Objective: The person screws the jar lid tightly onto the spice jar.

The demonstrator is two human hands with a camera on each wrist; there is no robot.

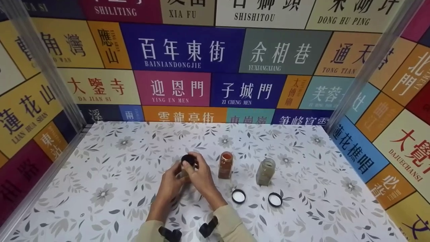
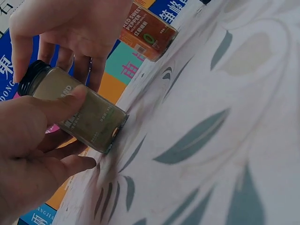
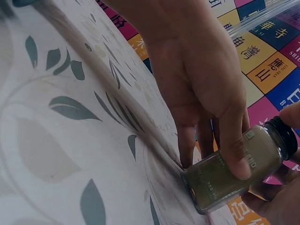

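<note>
Both hands are on a square glass spice jar (image 2: 75, 105) of greenish-brown powder with a black lid (image 1: 187, 160). My left hand (image 1: 172, 181) grips the jar's body, its thumb across the label in both wrist views. My right hand (image 1: 203, 173) pinches the lid between thumb and fingers. The jar's base is at the tabletop; whether it bears its weight there I cannot tell. To the right stands an uncapped jar of red powder (image 1: 225, 166), labelled red sweet pepper in the left wrist view. Farther right is another uncapped jar (image 1: 265, 172) with grey-green contents.
Two black lids with white insides lie on the table before the uncapped jars: one lid (image 1: 238, 196) near the red jar, the other lid (image 1: 275, 199) farther right. A white flowered cloth (image 1: 100, 161) covers the table. Panels with street names (image 1: 181, 50) enclose the back and sides.
</note>
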